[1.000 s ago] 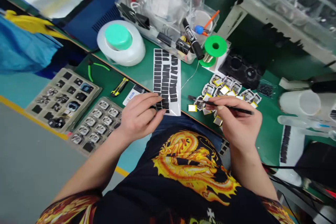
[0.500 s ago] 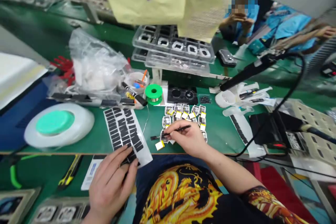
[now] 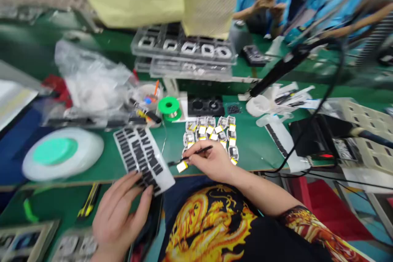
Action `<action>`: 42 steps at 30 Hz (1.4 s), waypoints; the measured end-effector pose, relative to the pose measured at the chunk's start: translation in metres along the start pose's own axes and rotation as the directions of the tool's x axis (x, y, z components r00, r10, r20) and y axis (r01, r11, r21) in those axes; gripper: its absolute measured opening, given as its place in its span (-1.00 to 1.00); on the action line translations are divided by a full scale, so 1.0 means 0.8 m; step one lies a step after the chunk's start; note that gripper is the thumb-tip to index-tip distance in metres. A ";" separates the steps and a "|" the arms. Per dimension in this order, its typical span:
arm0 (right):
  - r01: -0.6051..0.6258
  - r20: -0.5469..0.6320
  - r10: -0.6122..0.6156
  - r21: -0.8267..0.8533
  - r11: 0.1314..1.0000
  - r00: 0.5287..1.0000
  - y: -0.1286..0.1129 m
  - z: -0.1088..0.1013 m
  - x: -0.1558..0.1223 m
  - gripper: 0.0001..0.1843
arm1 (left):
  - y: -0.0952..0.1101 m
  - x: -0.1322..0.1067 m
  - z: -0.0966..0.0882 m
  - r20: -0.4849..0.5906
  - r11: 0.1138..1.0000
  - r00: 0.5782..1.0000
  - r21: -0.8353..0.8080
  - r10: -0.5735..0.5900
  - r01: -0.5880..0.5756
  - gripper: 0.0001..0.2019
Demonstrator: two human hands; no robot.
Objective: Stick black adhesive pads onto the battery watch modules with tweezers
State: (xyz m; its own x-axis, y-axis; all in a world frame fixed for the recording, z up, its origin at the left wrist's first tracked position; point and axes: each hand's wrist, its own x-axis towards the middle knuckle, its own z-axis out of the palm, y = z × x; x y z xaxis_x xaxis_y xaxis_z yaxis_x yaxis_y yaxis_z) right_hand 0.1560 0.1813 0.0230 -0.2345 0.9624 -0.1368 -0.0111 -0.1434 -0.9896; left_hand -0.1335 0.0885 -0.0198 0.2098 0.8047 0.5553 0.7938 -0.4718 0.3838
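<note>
My right hand (image 3: pixel 211 161) is closed in a pinch around slim black tweezers (image 3: pixel 201 150). At their tip, which points left, is a small dark piece (image 3: pixel 172 163), blurred. Just below the tip lies a white-and-yellow battery (image 3: pixel 182 166). Under and behind this hand stand several small grey housings (image 3: pixel 232 153) in rows, many with such batteries on them. My left hand (image 3: pixel 119 213) has its fingers stretched out and thumb apart, fingertips resting on the lower part of a white sheet of black stickers (image 3: pixel 141 153). That sheet overhangs the table's front edge.
A green solder spool (image 3: pixel 168 106), a black fixture (image 3: pixel 205 106) and stacked clear trays (image 3: pixel 184 51) stand behind. Left lies a tape roll (image 3: pixel 63 153); right, a cable (image 3: pixel 319 123) loops above a black box (image 3: pixel 310 137). Co-workers in blue (image 3: pixel 264 0) sit opposite.
The view has shifted, moving most things leftward in the picture. The tweezers' tip has come down closer to the front battery. My left hand has slid slightly toward me along the sheet.
</note>
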 end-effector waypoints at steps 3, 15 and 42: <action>0.117 0.026 -0.114 -0.131 0.984 0.993 -0.005 0.002 -0.011 -0.90 | 0.015 -0.007 -0.004 0.059 0.999 0.998 0.027 0.029 -0.030 -0.59; 0.197 0.186 -0.154 -0.245 0.949 0.970 -0.001 0.028 -0.003 -0.90 | 0.007 -0.029 -0.001 0.096 0.996 0.992 0.029 -0.082 0.079 -0.70; 0.153 0.201 -0.096 -0.296 0.943 0.975 0.007 0.041 0.005 -0.91 | 0.008 -0.021 0.008 0.217 0.988 0.965 0.001 -0.150 0.154 -0.79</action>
State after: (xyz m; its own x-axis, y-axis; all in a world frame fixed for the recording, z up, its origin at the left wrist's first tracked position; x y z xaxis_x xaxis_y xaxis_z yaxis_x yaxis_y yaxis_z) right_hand 0.1230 0.1771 0.0181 -0.4226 0.9058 -0.0299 0.2409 0.0805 -0.9672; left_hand -0.1286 0.0739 -0.0315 0.2068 0.9252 0.3183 0.8170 -0.3423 0.4641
